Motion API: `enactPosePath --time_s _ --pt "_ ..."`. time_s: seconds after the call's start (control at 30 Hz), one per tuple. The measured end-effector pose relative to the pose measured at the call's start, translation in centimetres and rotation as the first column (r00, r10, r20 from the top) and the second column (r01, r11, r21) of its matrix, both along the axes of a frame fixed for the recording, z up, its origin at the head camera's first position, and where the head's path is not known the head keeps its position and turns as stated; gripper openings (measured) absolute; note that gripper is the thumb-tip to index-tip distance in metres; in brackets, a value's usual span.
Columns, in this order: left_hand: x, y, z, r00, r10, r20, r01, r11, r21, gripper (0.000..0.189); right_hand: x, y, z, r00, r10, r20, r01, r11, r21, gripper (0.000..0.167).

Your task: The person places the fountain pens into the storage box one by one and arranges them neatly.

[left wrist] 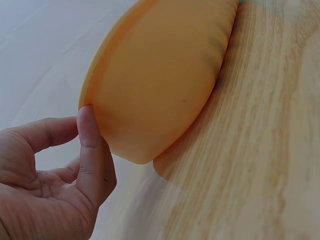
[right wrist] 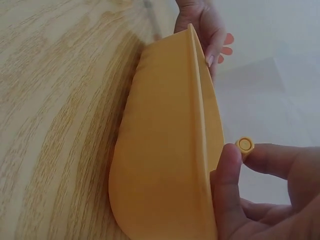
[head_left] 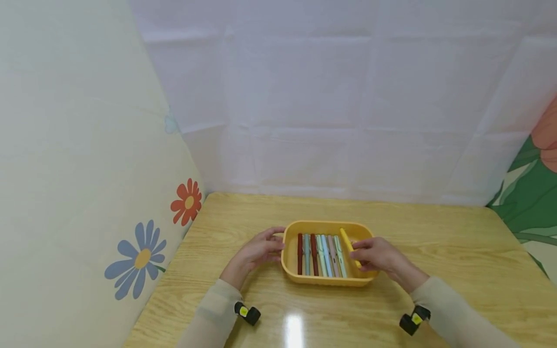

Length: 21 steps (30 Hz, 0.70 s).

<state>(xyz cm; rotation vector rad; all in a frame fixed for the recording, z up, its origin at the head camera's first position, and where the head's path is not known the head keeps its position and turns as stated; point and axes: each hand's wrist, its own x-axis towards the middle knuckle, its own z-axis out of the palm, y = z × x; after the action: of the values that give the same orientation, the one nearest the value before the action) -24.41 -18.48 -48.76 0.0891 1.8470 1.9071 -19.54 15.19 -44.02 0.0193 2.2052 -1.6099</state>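
Note:
A yellow tray with rounded corners lies on the table. Inside it, several capped pens in dark red, grey-blue, pale green, light blue and dusty pink stand side by side in a row. At the tray's left end my left hand pinches the rim; in the left wrist view its fingertips are right at the edge. My right hand holds a yellow pen slantwise over the tray's right part, to the right of the row. The right wrist view shows the yellow pen's round end between thumb and finger.
The wooden table reaches back to a white sheet. On the left stands a pale wall panel with printed flowers, and at the right edge a leaf-patterned panel. A black camera is strapped to each wrist.

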Motion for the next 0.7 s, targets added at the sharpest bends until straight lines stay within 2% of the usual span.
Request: enactPosePath --time_s 0.3,0.7 --pt "-0.19 -0.06 -0.1 1.0 -0.001 0.005 0.001 1.0 -0.005 0.055 -0.48 -0.3 -0.34 1.0 0.009 0.009 -0.01 0.997 0.082 0.044" --pt "-0.27 -0.12 -0.27 1.0 -0.013 -0.012 0.013 1.0 -0.003 0.056 -0.56 -0.52 -0.62 1.0 0.025 -0.004 -0.024 0.986 0.166 0.042"
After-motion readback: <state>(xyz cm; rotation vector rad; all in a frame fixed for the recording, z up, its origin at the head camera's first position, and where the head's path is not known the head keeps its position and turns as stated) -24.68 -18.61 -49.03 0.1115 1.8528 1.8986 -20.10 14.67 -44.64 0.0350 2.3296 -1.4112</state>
